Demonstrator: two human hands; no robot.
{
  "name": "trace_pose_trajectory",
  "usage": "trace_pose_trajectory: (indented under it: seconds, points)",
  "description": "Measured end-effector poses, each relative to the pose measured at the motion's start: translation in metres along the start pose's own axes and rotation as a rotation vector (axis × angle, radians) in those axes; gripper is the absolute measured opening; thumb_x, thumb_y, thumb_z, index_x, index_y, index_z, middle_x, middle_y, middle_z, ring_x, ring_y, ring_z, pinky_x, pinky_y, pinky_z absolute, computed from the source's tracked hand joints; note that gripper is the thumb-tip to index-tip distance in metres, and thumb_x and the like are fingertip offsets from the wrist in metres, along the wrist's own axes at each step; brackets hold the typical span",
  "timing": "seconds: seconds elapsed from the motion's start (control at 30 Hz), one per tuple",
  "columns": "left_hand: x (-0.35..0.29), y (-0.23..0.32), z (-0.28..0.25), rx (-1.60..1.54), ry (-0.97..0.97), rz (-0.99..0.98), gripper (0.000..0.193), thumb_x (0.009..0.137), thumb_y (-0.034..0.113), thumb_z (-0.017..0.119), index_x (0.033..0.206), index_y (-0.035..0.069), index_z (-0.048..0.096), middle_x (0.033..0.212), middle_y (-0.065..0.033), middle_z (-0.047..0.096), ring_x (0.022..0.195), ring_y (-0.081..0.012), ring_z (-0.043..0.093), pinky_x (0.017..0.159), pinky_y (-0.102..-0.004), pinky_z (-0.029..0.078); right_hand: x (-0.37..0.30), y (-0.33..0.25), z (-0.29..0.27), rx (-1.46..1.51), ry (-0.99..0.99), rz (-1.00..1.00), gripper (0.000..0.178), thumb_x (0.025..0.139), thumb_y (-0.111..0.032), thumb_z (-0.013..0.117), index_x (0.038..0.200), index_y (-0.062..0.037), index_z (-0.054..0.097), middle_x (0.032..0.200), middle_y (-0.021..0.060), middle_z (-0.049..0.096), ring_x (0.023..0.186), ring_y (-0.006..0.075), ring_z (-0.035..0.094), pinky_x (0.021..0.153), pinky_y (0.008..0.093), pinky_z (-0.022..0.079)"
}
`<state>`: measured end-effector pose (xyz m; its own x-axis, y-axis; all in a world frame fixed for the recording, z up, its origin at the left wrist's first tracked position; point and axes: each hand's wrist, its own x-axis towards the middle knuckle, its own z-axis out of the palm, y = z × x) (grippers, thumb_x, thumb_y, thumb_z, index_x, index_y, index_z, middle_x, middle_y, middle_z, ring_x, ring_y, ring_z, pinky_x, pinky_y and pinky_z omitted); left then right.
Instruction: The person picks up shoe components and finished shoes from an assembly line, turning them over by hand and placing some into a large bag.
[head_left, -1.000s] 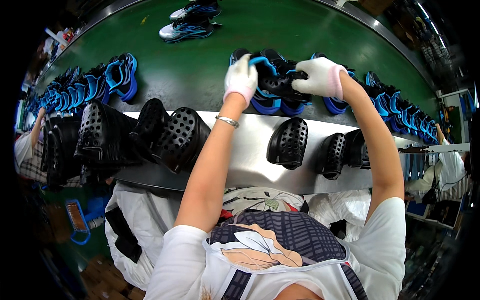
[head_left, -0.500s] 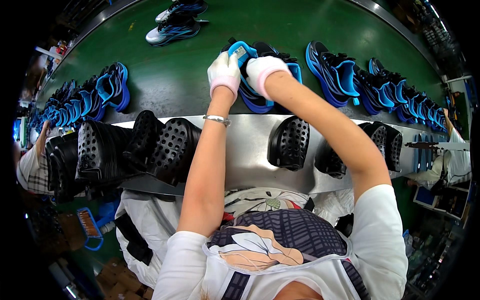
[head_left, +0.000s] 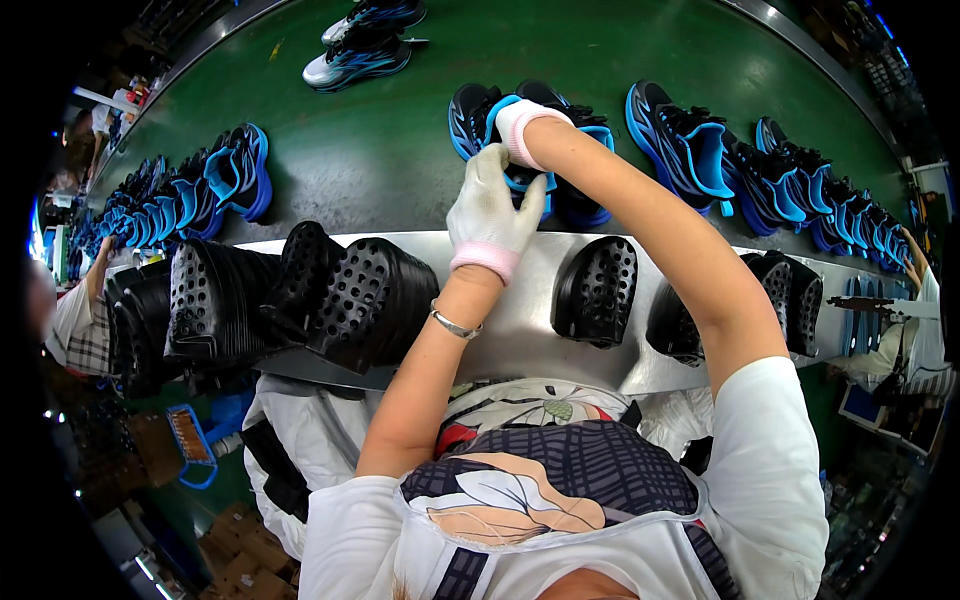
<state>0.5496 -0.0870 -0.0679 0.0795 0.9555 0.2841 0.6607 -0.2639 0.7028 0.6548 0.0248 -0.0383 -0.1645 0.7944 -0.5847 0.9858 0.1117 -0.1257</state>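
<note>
A pair of black and blue sneakers [head_left: 580,195] lies on the green conveyor belt [head_left: 380,150] straight ahead of me. My left hand [head_left: 488,215], in a white glove with a pink cuff, grips the near side of one sneaker. Just beyond it, my right hand [head_left: 520,122], gloved the same way, curls over the blue heel of that sneaker. My right forearm crosses over the second sneaker of the pair and hides part of it. The two hands nearly touch.
Black perforated shoe parts [head_left: 360,300] stand stacked along the steel shelf [head_left: 520,330] in front of me. Rows of blue sneakers [head_left: 215,190] line the belt at left and right [head_left: 720,160]. Another pair [head_left: 365,45] lies farther off. Other people work at the left [head_left: 80,310] and right [head_left: 920,300] edges.
My right hand has come in from the right side of the pair to join my left hand. Both hands now sit close together on the same sneaker.
</note>
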Motion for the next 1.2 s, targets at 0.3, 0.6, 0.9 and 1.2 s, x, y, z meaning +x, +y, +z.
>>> trace_pose_trajectory:
  seconds: [0.3,0.6,0.9,1.2]
  points:
    - [0.034,0.002,0.016,0.379,-0.847,-0.2,0.043,0.089,0.043,0.059,0.111,0.006,0.066,0.111,-0.016,0.068,0.099,-0.0348,0.066,0.085,-0.0433,0.054,0.004,-0.015,0.014,0.056,0.108,0.028,0.03,0.084,-0.017,0.065,0.112,-0.007,0.07,0.118,0.0169,0.066,0.107,0.0326,0.065,0.091,0.0384,0.055]
    - [0.043,-0.018,0.04,0.434,-0.904,-0.248,0.049,0.09,0.048,0.051,0.121,0.012,0.066,0.122,-0.0126,0.066,0.111,-0.0321,0.063,0.092,-0.0391,0.052,0.013,-0.009,0.023,0.261,0.19,0.052,0.034,0.076,-0.009,0.071,0.11,-0.0116,0.072,0.12,0.0126,0.067,0.11,0.0304,0.065,0.092,0.0369,0.053]
    - [0.038,-0.014,-0.005,0.873,-0.232,-0.044,0.027,0.085,0.035,0.066,0.106,0.018,0.066,0.114,-0.0042,0.064,0.106,-0.0295,0.059,0.088,-0.0417,0.049,-0.146,0.018,0.03,0.225,0.479,-0.214,0.035,0.089,-0.033,0.059,0.109,-0.0046,0.067,0.096,0.0174,0.068,0.091,0.0346,0.065,0.079,0.0412,0.052]
    - [0.014,-0.006,0.012,0.359,-0.063,0.42,0.042,0.084,0.037,0.068,0.116,0.01,0.068,0.12,-0.0069,0.063,0.106,-0.0298,0.058,0.091,-0.0407,0.049,-0.325,0.113,0.127,0.407,0.848,0.231,0.023,0.09,-0.022,0.062,0.102,-0.0031,0.069,0.096,0.0152,0.069,0.086,0.0298,0.068,0.078,0.0344,0.053]
